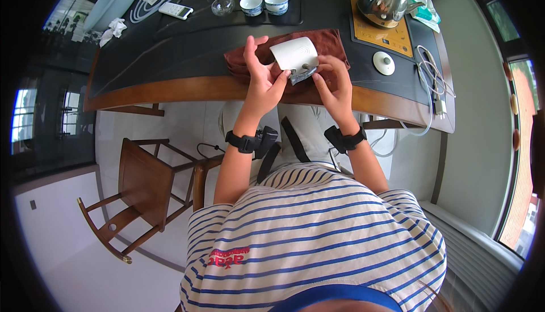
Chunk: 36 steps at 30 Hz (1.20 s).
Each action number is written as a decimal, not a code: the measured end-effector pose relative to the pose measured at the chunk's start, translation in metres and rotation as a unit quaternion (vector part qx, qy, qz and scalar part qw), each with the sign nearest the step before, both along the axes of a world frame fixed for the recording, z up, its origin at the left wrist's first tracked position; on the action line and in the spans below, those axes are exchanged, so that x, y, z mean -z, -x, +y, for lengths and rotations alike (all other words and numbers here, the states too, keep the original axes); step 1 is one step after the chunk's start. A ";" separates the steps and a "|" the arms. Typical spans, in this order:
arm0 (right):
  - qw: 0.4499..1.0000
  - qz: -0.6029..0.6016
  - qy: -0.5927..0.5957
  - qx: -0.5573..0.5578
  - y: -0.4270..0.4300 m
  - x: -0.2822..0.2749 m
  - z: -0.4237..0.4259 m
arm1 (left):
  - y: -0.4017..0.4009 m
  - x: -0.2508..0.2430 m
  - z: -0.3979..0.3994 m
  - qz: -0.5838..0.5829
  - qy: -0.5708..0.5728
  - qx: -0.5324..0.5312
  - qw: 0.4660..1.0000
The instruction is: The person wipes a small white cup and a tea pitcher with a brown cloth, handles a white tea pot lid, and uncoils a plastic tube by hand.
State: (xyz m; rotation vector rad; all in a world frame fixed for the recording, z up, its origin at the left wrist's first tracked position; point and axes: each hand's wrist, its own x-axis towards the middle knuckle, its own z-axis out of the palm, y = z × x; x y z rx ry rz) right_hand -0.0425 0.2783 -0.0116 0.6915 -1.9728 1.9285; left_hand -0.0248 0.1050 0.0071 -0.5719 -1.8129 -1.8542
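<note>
A white cylindrical ceramic vessel (294,53) is held tilted on its side above a folded reddish-brown cloth (330,39) at the table's near edge. My left hand (265,73) supports its left end, with the thumb at a dark grey piece (303,76) along the vessel's lower side; what that piece is made of cannot be told. Fingers of my right hand (335,78) pinch the vessel's right end and the grey piece's right end. A round white lid with a grey knob (384,63) lies on the table to the right of the cloth.
Small blue-and-white cups (251,5) and clear glass cups (222,5) stand on a dark tray (294,17). A steel kettle (382,3) is at the back right, near coiled white cables (434,71). A white remote control (175,10) lies left. A wooden chair (147,180) stands at lower left.
</note>
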 end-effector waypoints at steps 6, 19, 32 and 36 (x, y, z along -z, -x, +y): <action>0.978 -0.153 0.092 -0.106 0.003 -0.001 0.007 | 0.002 0.009 -0.010 -0.072 0.045 0.002 0.996; 0.984 0.025 -0.173 0.030 0.002 0.009 -0.003 | -0.045 -0.003 0.014 -0.221 0.079 -0.215 0.948; 0.993 -0.061 -0.092 -0.039 0.000 0.004 0.007 | -0.034 -0.014 0.005 -0.220 -0.109 -0.166 0.955; 0.985 -0.150 0.066 -0.060 0.000 0.000 0.004 | -0.029 -0.020 0.007 -0.142 -0.061 -0.125 0.980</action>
